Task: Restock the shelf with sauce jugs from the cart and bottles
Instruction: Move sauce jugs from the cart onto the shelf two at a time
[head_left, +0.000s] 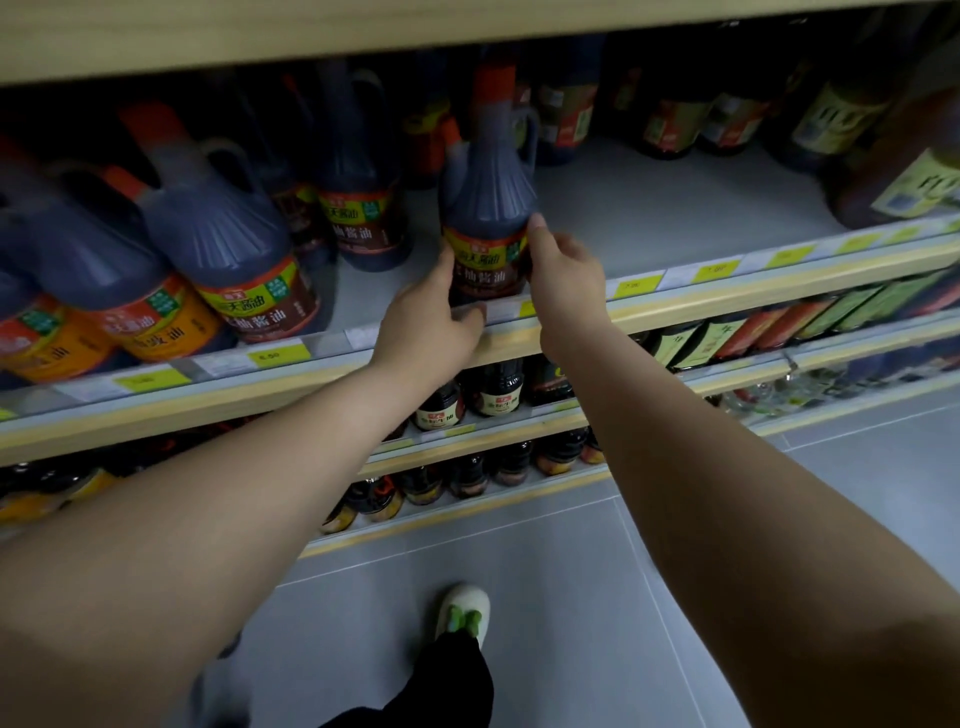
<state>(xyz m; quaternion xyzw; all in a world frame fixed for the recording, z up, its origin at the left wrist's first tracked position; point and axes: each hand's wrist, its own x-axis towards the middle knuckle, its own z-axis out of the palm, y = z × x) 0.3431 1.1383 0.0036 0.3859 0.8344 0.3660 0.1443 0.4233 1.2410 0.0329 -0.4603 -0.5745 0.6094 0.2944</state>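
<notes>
I'm clasping one sauce jug (488, 208) in my left hand (431, 317) and right hand (563, 275), seating it on the shelf (649, 208), with bare space beside it yet to fill.

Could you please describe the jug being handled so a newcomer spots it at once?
Find the grey shelf with yellow price tags. At its front edge stands a jug. Only this one has the left hand and right hand on it.
</notes>
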